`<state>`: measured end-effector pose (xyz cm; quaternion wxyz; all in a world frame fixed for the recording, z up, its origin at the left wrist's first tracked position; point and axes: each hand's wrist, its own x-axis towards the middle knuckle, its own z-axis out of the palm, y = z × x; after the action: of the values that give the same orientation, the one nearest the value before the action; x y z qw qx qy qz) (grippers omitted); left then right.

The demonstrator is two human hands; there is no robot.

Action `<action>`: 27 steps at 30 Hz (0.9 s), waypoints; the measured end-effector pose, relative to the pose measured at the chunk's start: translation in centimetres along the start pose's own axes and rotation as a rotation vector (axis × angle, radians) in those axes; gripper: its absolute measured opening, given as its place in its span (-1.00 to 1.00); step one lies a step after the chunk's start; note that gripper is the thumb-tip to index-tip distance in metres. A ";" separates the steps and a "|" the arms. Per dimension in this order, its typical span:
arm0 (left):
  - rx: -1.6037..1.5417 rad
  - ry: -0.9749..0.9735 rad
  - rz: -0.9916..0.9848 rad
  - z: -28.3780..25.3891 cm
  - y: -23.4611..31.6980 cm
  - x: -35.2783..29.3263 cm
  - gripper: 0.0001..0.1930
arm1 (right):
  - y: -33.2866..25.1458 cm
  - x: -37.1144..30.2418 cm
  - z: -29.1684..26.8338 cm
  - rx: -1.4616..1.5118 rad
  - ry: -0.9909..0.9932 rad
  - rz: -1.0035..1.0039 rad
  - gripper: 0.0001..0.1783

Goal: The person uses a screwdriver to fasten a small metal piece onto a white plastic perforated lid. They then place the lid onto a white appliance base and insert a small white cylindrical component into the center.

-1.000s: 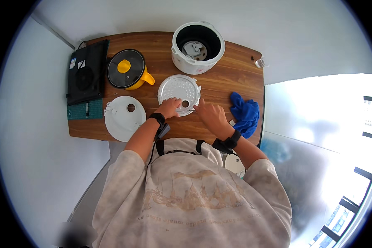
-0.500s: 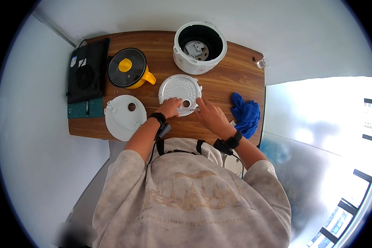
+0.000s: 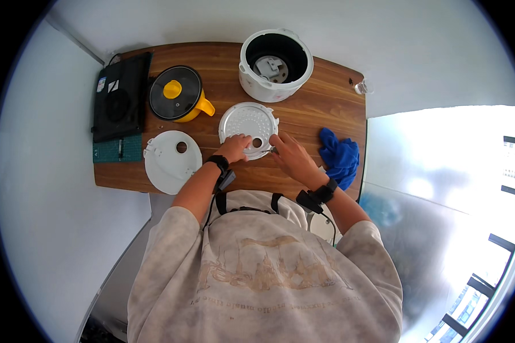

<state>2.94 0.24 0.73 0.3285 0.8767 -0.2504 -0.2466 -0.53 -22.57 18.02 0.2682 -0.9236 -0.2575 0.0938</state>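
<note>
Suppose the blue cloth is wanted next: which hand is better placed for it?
Probably the right hand: the blue cloth lies just to its right, though that hand seems to grip a thin tool that might need setting down. The left hand is farther off, touching the round pale disc.

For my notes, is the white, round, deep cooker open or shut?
Open: the cooker has no lid on, showing its black interior.

Apparently a small workshop: dimpled lid plate (image 3: 249,121), open cooker body (image 3: 268,91), green cutting mat (image 3: 104,152), wooden table (image 3: 304,114).
</note>
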 end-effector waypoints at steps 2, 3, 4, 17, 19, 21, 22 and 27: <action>-0.013 -0.008 -0.009 0.1 -0.2 0.0 -0.48 | -1.3 0.3 -0.8 -0.072 -0.086 0.112 -0.70; -0.016 -0.008 -0.003 0.1 -0.2 0.0 -0.48 | -1.3 0.5 -0.6 -0.150 -0.170 0.173 -0.70; -0.018 -0.008 0.003 0.1 -0.2 0.0 -0.48 | -1.2 0.9 -0.2 -0.229 -0.254 0.234 -0.71; -0.028 0.024 0.043 0.6 -0.9 0.3 -0.48 | -0.6 0.3 1.0 -0.049 -0.087 -0.218 -0.60; -0.031 0.029 0.048 0.7 -1.0 0.2 -0.48 | -1.0 0.3 0.7 -0.060 -0.042 -0.172 -0.64; -0.024 0.032 0.052 0.7 -1.0 0.1 -0.48 | -1.4 0.3 0.5 -0.142 -0.037 -0.057 -0.68; -0.016 0.033 0.054 0.7 -1.0 0.1 -0.48 | -1.8 0.3 0.4 -0.218 -0.054 0.036 -0.69; -0.007 0.016 0.037 0.5 -0.7 0.2 -0.47 | -1.3 0.8 0.7 -0.355 -0.197 0.295 -0.71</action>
<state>2.98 0.39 -0.16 0.3381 0.8727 -0.2630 -0.2342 -0.59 -20.92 18.08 0.0586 -0.9702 -0.1574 0.1746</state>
